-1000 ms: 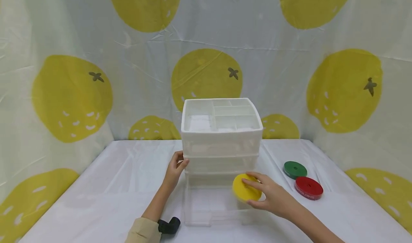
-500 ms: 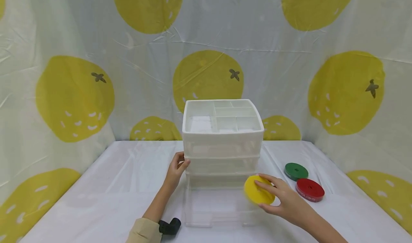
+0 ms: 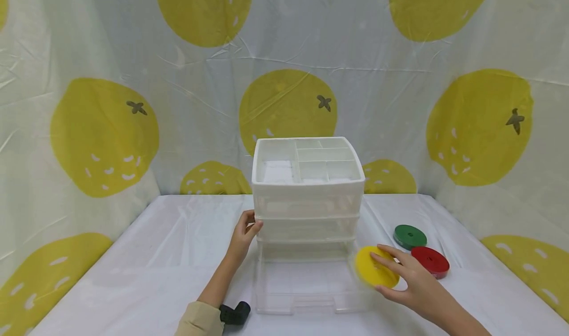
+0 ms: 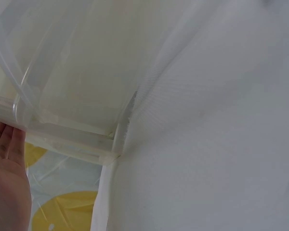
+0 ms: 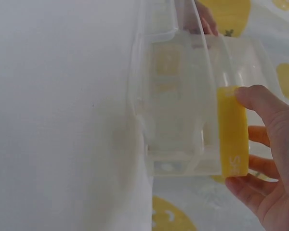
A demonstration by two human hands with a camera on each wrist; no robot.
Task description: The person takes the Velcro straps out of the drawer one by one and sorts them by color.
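My right hand [image 3: 415, 279] pinches a flat yellow roll of strap-like tape [image 3: 373, 267] by its edges, thumb and fingers on opposite sides. It is tilted at the right side of the pulled-out clear bottom drawer [image 3: 306, 301]. Pale lettering shows on the roll's narrow edge [image 5: 232, 132] in the right wrist view. The drawer belongs to a white drawer unit [image 3: 306, 202] with a divided top tray. My left hand [image 3: 241, 234] rests against the unit's left side, its thumb at the front corner. In the left wrist view, straight fingers [image 4: 12, 144] touch the unit's plastic edge.
A green roll [image 3: 410, 237] and a red roll [image 3: 430, 262] of similar tape lie on the white-covered table [image 3: 178, 257], right of the unit. A black angled piece [image 3: 235, 314] is at my left wrist. Lemon-printed sheeting [image 3: 200, 104] hangs behind.
My right hand has moved right with the yellow roll, from over the open drawer to its right side. The left hand stays at the unit's side.
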